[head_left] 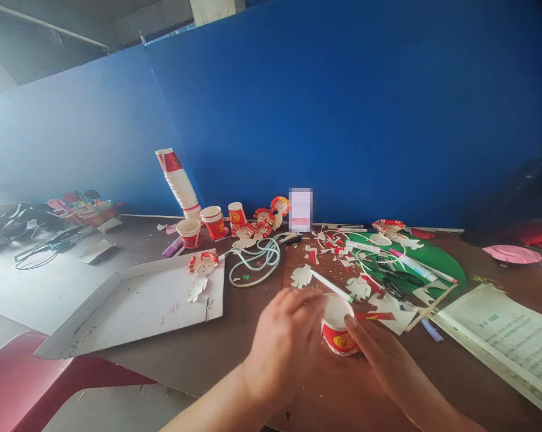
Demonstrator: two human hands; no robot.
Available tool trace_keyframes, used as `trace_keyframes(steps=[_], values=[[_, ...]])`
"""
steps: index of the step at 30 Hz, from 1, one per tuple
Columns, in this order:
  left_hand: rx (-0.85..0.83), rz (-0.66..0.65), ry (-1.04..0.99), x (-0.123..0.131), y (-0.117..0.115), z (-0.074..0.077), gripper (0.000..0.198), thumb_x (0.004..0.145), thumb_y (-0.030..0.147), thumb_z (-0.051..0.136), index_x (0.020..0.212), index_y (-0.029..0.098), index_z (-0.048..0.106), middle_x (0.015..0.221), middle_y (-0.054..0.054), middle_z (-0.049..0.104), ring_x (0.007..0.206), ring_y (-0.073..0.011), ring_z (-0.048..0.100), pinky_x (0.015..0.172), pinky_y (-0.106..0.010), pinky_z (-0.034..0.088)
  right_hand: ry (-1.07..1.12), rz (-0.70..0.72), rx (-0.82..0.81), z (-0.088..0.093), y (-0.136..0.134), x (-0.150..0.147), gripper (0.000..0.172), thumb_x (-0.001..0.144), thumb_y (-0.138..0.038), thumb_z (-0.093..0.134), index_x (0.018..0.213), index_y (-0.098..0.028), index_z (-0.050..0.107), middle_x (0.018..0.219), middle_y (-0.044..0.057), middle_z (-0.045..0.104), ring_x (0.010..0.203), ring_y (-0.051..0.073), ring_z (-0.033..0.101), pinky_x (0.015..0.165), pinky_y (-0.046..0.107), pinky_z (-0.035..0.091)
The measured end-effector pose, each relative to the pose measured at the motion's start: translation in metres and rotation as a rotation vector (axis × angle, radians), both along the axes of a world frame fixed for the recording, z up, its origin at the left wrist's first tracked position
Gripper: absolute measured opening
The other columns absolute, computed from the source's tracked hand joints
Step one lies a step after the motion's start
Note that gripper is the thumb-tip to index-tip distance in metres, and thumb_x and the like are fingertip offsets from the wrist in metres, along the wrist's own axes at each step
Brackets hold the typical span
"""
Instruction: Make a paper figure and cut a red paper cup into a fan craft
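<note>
A red and white paper cup (341,341) with a yellow emblem stands on the brown table, mouth up and slightly tilted. My right hand (388,360) holds it from the right, a fingertip at its rim. At the cup's left side is my left hand (282,339), fingers bent toward the rim. Motion blurs those fingers, so their grip is unclear. Just beyond the cup lie a white marker (331,285) with a green tip and white paper cutouts (359,288). A red paper strip (374,316) extends to the right of the cup.
On the left, a shallow white box lid (162,300) carries a paper figure (201,267). Stacked cups (180,186) lean near the blue partition (343,108). A pale cable (257,258) curls mid-table. Scissors (394,285) lie among scraps, with an open book (500,336) at right.
</note>
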State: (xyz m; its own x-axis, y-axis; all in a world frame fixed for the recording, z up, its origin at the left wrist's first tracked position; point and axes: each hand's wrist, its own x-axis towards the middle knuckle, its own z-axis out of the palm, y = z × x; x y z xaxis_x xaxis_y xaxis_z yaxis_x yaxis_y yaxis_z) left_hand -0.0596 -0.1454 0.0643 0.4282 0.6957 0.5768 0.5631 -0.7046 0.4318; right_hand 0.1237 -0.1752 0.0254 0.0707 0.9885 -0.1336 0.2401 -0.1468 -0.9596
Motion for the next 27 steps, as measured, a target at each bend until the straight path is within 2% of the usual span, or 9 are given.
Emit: trace_keyframes(steps=[1, 4, 8, 11, 16, 20, 23, 27], values=[[0.041, -0.057, 0.022, 0.005, -0.004, -0.002, 0.030, 0.090, 0.017, 0.046, 0.116, 0.020, 0.061, 0.115, -0.006, 0.065, 0.105, -0.0175, 0.059, 0.097, -0.032, 0.046, 0.026, -0.011, -0.010, -0.001, 0.001, -0.001, 0.044, 0.079, -0.063, 0.053, 0.089, -0.024, 0.073, 0.088, 0.004, 0.073, 0.086, 0.027, 0.064, 0.071, 0.030, 0.050], [0.102, -0.109, 0.087, 0.017, -0.005, -0.015, 0.034, 0.090, 0.017, 0.046, 0.122, 0.016, 0.057, 0.121, -0.007, 0.062, 0.110, -0.0176, 0.056, 0.099, -0.031, 0.046, 0.132, -0.003, -0.046, -0.004, 0.005, 0.000, 0.038, 0.077, -0.060, 0.059, 0.078, -0.025, 0.072, 0.079, 0.003, 0.072, 0.081, 0.026, 0.063, 0.068, 0.031, 0.049], [0.110, -0.127, 0.134, 0.022, 0.007, -0.028, 0.033, 0.091, 0.020, 0.047, 0.121, 0.016, 0.057, 0.121, -0.007, 0.063, 0.111, -0.0196, 0.057, 0.097, -0.034, 0.048, 0.372, 0.034, -0.056, -0.007, 0.008, 0.004, 0.027, 0.079, -0.049, 0.063, 0.074, -0.024, 0.070, 0.077, 0.002, 0.070, 0.084, 0.024, 0.063, 0.076, 0.033, 0.049], [0.097, -0.132, 0.092, 0.022, 0.014, -0.027, 0.030, 0.091, 0.017, 0.046, 0.117, 0.020, 0.060, 0.118, -0.005, 0.065, 0.107, -0.0171, 0.059, 0.095, -0.031, 0.048, 0.529, 0.105, -0.078, -0.007, 0.009, 0.005, 0.021, 0.080, -0.044, 0.063, 0.079, -0.024, 0.071, 0.080, 0.001, 0.072, 0.087, 0.023, 0.064, 0.081, 0.033, 0.048], [0.046, -0.156, 0.035, 0.022, 0.021, -0.023, 0.026, 0.089, 0.013, 0.048, 0.109, 0.019, 0.064, 0.111, -0.004, 0.068, 0.099, -0.0144, 0.062, 0.090, -0.028, 0.050, 0.735, 0.180, -0.165, -0.006, 0.014, 0.004, 0.024, 0.081, -0.043, 0.063, 0.094, -0.024, 0.071, 0.092, 0.003, 0.073, 0.099, 0.026, 0.063, 0.082, 0.036, 0.049], [0.031, -0.165, 0.042, 0.021, 0.019, -0.025, 0.023, 0.088, 0.014, 0.048, 0.102, 0.018, 0.066, 0.111, -0.005, 0.068, 0.100, -0.0159, 0.062, 0.090, -0.029, 0.051, 0.731, 0.155, -0.139, -0.005, 0.015, 0.002, 0.029, 0.079, -0.040, 0.067, 0.102, -0.023, 0.068, 0.101, 0.004, 0.071, 0.109, 0.026, 0.059, 0.088, 0.037, 0.049], [0.018, -0.181, 0.066, 0.021, 0.017, -0.025, 0.024, 0.089, 0.013, 0.046, 0.102, 0.018, 0.066, 0.112, -0.006, 0.067, 0.103, -0.0169, 0.061, 0.092, -0.031, 0.050, 0.701, 0.104, -0.107, -0.002, 0.014, 0.000, 0.026, 0.078, -0.038, 0.068, 0.101, -0.028, 0.069, 0.101, 0.002, 0.072, 0.114, 0.026, 0.056, 0.091, 0.036, 0.048], [0.032, -0.219, 0.086, 0.022, 0.015, -0.022, 0.024, 0.091, 0.016, 0.044, 0.104, 0.016, 0.065, 0.112, -0.008, 0.067, 0.107, -0.0171, 0.060, 0.097, -0.031, 0.048, 0.704, 0.059, -0.074, 0.002, 0.013, -0.002, 0.031, 0.076, -0.040, 0.070, 0.105, -0.030, 0.068, 0.099, 0.003, 0.072, 0.111, 0.028, 0.058, 0.090, 0.041, 0.049]])
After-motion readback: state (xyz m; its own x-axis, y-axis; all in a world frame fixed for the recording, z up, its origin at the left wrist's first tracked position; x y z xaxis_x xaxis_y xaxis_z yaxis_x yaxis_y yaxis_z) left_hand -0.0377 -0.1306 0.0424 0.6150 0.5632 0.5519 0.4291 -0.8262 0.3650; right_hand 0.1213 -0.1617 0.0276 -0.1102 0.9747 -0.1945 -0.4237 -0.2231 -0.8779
